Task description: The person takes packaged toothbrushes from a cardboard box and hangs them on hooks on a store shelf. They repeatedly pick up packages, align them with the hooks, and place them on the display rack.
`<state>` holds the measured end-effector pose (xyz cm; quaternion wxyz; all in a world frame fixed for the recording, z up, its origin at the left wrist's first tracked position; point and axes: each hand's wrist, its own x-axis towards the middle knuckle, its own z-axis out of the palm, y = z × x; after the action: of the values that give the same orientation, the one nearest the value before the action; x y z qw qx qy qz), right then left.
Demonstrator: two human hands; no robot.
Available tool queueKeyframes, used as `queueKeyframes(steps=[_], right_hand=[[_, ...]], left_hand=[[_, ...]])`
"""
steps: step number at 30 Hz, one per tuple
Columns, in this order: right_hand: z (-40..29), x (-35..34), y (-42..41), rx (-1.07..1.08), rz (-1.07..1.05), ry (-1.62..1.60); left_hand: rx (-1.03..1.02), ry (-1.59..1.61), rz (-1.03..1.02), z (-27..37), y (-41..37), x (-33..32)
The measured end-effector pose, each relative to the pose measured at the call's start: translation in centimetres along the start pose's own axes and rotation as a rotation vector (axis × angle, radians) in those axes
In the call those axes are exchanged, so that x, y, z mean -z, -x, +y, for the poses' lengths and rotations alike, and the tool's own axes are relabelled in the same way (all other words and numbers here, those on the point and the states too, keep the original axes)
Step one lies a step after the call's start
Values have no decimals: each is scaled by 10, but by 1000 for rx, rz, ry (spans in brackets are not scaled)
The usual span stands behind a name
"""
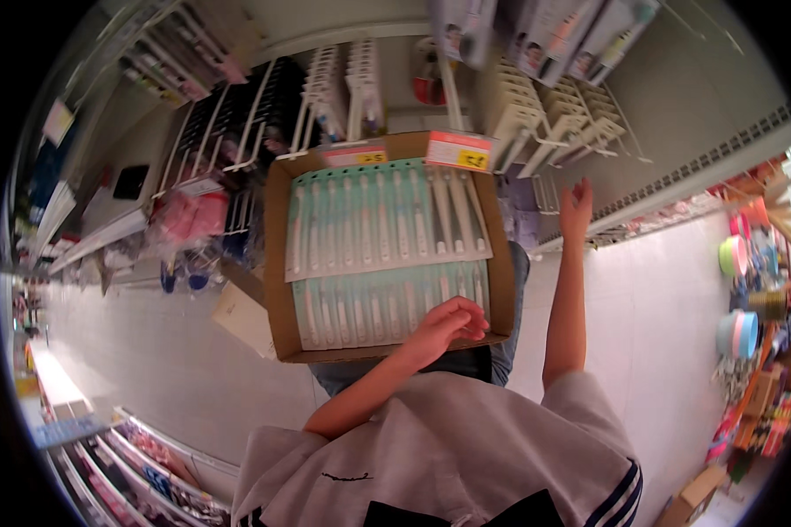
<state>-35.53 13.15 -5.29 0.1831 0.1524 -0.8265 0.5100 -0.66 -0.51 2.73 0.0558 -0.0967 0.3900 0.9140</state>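
Note:
An open cardboard box [278,263] rests on my lap. Inside lie two rows of blister packs with slender white-handled items on green-and-white cards, an upper row [369,224] overlapping a lower row [362,309]. My left hand [443,328] hovers over the lower row near the box's front right corner, its fingers loosely curled and nothing visible in them. My right hand [575,207] reaches forward, right of the box, beside white wire pegs [546,191]. Its fingers are apart and it holds nothing. Beyond the box, beige-topped packs [517,105] hang on display hooks.
Two price tags [460,150] overhang the box's far edge. Black-topped packs [270,99] hang to the left, above a pink plastic-wrapped bundle [188,214]. A phone-like black object [130,182] lies on the left shelf. Coloured buckets [737,334] stand across the right aisle.

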Motion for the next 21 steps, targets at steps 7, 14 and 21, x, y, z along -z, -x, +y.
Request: queueKeyframes(steps=[7, 14, 21], right_hand=[[-111, 43, 112, -452, -615, -391], [-148, 39, 152, -248, -633, -86], [-117, 34, 149, -31, -632, 80]], left_hand=[[-619, -1226, 720, 81, 65, 36], [-308, -1566, 1373, 102, 122, 166], [-97, -1610, 1369, 93, 127, 188]])
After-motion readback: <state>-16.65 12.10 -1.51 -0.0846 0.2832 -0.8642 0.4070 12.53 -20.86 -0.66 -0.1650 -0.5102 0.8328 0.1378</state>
